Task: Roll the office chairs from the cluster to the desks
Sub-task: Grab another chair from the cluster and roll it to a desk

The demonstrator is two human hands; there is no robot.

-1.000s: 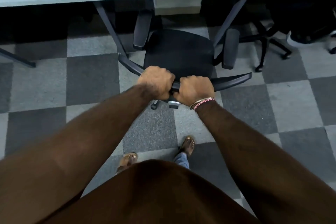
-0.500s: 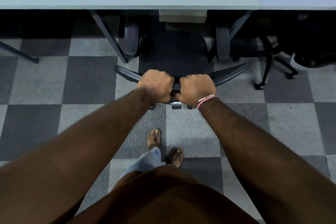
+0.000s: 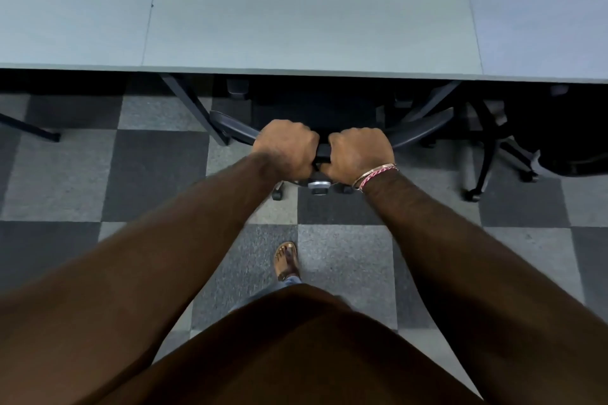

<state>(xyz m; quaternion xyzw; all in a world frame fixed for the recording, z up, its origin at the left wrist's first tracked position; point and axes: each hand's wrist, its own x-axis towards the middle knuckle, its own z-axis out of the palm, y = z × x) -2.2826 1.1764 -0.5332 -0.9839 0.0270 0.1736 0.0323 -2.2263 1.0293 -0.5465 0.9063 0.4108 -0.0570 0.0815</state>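
A black office chair stands in front of me with its seat and armrests tucked under the pale grey desk. Only the curved top of its backrest and some castors show. My left hand grips the top edge of the backrest left of centre. My right hand, with a bracelet at the wrist, grips it right beside the left one. Most of the seat is hidden in the shadow below the desktop.
A slanted desk leg stands just left of the chair. Another black chair sits under the desk to the right. Neighbouring desktops join on both sides. The floor is grey checkered carpet. My sandalled foot is below.
The chair has rolled forward with both hands on its backrest, so its seat and armrests now lie under the desk. I have stepped closer and the desktop fills more of the view.
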